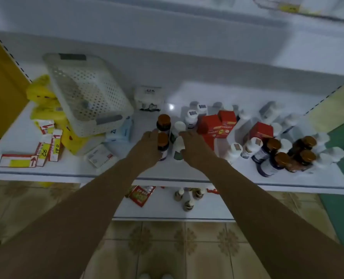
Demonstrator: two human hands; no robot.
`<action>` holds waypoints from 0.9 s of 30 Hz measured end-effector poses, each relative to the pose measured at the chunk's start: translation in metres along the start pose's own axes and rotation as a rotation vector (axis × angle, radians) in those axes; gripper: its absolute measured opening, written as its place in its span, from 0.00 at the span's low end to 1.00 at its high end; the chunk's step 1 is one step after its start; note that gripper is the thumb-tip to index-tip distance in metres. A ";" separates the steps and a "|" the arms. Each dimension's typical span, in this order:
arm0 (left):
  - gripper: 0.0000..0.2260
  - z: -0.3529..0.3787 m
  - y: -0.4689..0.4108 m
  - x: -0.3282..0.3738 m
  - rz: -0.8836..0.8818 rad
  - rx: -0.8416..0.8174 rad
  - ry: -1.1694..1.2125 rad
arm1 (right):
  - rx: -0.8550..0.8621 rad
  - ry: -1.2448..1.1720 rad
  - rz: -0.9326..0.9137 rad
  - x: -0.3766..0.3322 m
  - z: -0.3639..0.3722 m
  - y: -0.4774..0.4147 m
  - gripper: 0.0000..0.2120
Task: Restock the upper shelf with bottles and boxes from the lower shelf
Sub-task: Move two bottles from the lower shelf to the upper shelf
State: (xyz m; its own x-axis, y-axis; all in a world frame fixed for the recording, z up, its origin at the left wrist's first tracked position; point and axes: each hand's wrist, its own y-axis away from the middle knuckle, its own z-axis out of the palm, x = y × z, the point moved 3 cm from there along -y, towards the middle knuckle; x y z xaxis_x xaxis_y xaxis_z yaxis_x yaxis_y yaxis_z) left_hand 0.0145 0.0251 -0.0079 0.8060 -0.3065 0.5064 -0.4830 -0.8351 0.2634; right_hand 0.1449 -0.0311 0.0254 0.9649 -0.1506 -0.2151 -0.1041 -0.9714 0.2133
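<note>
Two brown-capped dark bottles (163, 120) stood one behind the other near the middle of the upper shelf (76, 171). Two white-capped bottles (179, 126) stood just beside them on the right. The left hand (147, 147) lay against the left side of the dark pair, and the right hand (195, 146) lay against the right side of the white pair. The fingers reached forward along the bottles, but whether either hand gripped them could not be told. Red boxes (213, 125) stood just right of the white pair, with a cluster of bottles (300, 154) farther right. A perforated white basket (88, 93) sat tilted at the left. On the lower shelf (167, 213) lay a few small bottles (187, 205) and a red packet (140, 195).
</note>
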 end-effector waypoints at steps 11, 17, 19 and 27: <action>0.17 0.009 -0.025 -0.003 0.024 0.149 0.214 | -0.065 -0.076 0.091 0.011 0.011 -0.031 0.18; 0.18 -0.021 -0.001 0.007 -0.085 0.123 0.626 | 0.001 -0.462 0.103 0.013 -0.032 -0.006 0.19; 0.15 -0.032 0.012 0.012 -0.107 0.103 0.798 | 0.020 -0.643 0.078 0.010 -0.050 0.008 0.16; 0.10 -0.075 0.091 0.049 -0.018 0.010 1.279 | 0.104 -1.111 0.141 -0.016 -0.090 0.072 0.25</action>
State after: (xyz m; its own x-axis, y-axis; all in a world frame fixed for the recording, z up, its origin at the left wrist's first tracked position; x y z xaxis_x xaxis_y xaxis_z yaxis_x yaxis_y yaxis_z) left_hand -0.0156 -0.0316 0.1021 -0.0922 0.3561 0.9299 -0.4685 -0.8396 0.2751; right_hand 0.1440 -0.0818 0.1298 0.1987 -0.2895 -0.9363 -0.2649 -0.9357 0.2331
